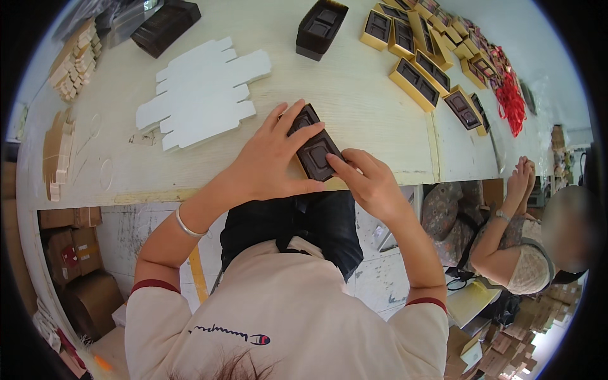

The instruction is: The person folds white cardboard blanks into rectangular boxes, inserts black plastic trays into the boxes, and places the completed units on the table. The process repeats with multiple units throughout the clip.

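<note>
A dark brown plastic tray insert (316,152) with two moulded hollows lies tilted near the table's front edge, a thin strip of gold showing along its left side. My left hand (269,152) spans it, fingers over the far end and thumb at the near end. At the tray's right edge is my right hand (367,180), its index finger pressing into the nearer hollow and its other fingers curled against the side. To the left lies a stack of flat white die-cut box blanks (199,92). Stacked brown tray inserts (322,28) stand beyond my hands.
Several gold boxes with brown inserts (415,82) crowd the far right, beside red ribbon (510,104). Another dark stack of trays (166,26) sits far left. Folded card pieces (59,155) line the left edge. A co-worker's hands (520,180) are at the right.
</note>
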The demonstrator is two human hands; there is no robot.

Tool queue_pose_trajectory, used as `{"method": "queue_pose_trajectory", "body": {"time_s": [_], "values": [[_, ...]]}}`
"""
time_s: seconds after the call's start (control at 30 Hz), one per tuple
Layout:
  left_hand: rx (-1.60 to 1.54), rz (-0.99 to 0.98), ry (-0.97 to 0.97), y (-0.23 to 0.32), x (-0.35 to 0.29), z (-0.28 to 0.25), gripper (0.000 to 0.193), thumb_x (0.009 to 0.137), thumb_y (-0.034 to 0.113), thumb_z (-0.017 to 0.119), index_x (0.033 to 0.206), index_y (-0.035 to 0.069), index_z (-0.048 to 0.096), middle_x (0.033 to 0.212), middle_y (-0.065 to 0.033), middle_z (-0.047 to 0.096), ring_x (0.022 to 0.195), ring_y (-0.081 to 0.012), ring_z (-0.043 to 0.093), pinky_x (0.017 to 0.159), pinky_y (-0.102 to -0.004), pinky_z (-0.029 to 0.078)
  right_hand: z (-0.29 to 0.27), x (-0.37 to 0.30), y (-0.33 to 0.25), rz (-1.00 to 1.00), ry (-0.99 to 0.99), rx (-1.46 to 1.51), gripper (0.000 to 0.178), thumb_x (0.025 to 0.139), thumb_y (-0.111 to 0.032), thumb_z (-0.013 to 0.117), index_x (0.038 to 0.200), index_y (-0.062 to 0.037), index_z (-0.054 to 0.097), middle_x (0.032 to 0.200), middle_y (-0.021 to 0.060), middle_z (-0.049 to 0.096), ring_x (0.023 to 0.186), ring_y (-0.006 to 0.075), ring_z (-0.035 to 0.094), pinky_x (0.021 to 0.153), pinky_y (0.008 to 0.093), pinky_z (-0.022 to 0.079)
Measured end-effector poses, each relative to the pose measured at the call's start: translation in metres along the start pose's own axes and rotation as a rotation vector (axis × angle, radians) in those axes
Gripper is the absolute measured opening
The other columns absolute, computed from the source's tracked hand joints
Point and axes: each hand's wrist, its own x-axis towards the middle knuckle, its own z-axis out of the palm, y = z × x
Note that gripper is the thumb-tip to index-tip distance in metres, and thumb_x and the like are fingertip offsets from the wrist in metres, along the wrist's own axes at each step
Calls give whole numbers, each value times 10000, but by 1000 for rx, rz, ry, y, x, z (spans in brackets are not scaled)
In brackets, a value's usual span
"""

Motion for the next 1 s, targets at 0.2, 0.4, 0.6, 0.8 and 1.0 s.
{"method": "queue_pose_trajectory", "body": {"time_s": [0.2, 0.4, 0.6, 0.8, 1.0], "values": [[57, 57, 35, 1, 7, -1, 805, 633, 324, 786, 1376, 218, 491, 1485, -184, 296, 1232, -415, 396, 1001, -474, 425, -3, 4, 6, 56, -87, 190, 444, 719, 55, 636, 1157, -13, 616, 863, 131, 580, 720, 290, 588, 619, 372, 482], [-21, 85, -150, -9, 14, -20, 821, 616, 291, 796, 1379, 238, 496, 1505, -170, 271, 1279, -401, 377, 1019, -475, 416, -16, 18, 10, 37, -230, 313, 441, 754, 48, 638, 1190, -7, 605, 799, 116, 575, 681, 297, 566, 601, 377, 457], [-53, 122, -238, -26, 19, -26, 846, 619, 400, 788, 1397, 281, 478, 1531, -169, 227, 1325, -422, 309, 1041, -506, 389, -14, 30, 13, -150, -312, 60, 420, 756, -22, 631, 1175, -34, 616, 775, 89, 553, 710, 235, 592, 614, 347, 485], [-98, 159, -331, -37, 29, -28, 939, 614, 573, 791, 1431, 283, 430, 1554, -179, 159, 1378, -428, 203, 1071, -523, 343, -2, 38, 21, -350, -229, -35, 403, 752, -103, 641, 1148, -31, 616, 795, 52, 534, 727, 189, 598, 631, 327, 502], [-42, 124, -279, -31, 23, -21, 936, 670, 624, 735, 1440, 198, 419, 1565, -172, 138, 1412, -443, 131, 1114, -540, 238, -8, 42, 14, -93, -342, 128, 530, 783, -358, 669, 1159, 10, 602, 1100, 150, 535, 1036, 274, 560, 843, 389, 475]]}}
